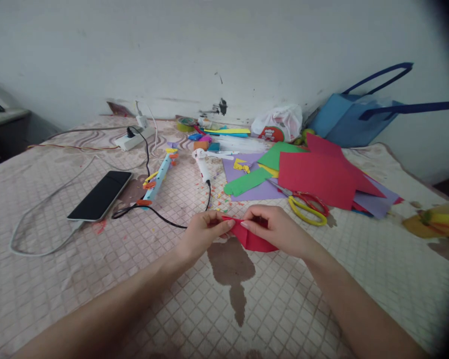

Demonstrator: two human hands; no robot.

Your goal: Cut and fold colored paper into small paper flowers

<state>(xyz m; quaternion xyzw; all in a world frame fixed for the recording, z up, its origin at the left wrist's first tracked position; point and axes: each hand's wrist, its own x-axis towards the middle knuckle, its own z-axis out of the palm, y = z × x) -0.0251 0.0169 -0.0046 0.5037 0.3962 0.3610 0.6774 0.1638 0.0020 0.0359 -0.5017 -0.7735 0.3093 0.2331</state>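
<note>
phone [100, 196] left | scissors [307, 209] right | glue gun [202, 166] between | bag [349, 119] behind scissors

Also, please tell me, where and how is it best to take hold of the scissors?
I would grip the scissors by the yellow and red handle loops, coming from the near right side with the right hand once it is free. The loops face that way, while the blades point away to the left, over the coloured sheets.

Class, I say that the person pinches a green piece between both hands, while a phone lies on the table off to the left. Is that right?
Not quite. The head view shows that the piece pinched between the left hand and the right hand is red, not green. The phone does lie off to the left.
</note>
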